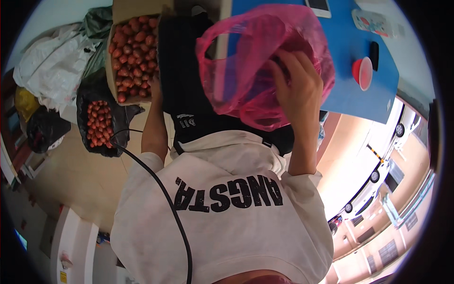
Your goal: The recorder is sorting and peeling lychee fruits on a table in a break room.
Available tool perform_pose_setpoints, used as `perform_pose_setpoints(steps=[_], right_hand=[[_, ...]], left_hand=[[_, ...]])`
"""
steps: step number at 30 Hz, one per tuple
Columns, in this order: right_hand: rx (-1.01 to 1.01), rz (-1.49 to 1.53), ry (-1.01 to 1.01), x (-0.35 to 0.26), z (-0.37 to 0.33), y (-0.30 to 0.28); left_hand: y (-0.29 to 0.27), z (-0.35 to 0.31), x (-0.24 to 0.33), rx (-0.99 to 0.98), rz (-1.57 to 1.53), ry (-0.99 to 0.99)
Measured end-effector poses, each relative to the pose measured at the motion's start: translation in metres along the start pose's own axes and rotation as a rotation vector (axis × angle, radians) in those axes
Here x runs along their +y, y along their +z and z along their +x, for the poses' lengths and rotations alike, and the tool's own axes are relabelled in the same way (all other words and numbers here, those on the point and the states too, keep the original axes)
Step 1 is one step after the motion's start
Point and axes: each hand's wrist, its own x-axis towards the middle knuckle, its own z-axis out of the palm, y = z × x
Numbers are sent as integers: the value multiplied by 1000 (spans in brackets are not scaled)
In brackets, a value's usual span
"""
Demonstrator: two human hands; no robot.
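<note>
My right hand (299, 83) is at the mouth of a pink translucent plastic bag (224, 71), which rests over my lap and the table edge. Its fingers are bent but apart, with the tips partly lost in the bag's shadow. On the other side, my left hand (155, 89) touches the near right side of a cardboard box (111, 78). Most of its fingers are hidden there, so its grip does not show. Small oval red fruits (135, 52), which look like jujubes, fill the box.
A black plastic bag (85, 120) with more red fruits stands left of the box. White sacks (49, 66) lie beyond it. The blue table (350, 102) at right bears a red cup (362, 74), a phone (319, 5) and a clear container (371, 23). A black cable (163, 187) crosses my shirt.
</note>
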Motion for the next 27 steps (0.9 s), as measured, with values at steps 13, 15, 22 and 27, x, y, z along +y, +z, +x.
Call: perform_pose_setpoints(steps=[13,15,22,27], right_hand=[[57,-53,9,-8,4,30],[45,-67,-40,-8,4,29],[-33,4,-142,6,4,20],[12,265,-37,43,-7,-35]], left_hand=[[17,86,-119,-154,139,-41],[12,99,-130,-303,-56,-63],[37,40,-50,-215,-592,-17],[56,-28,5,-252,-1031,24]])
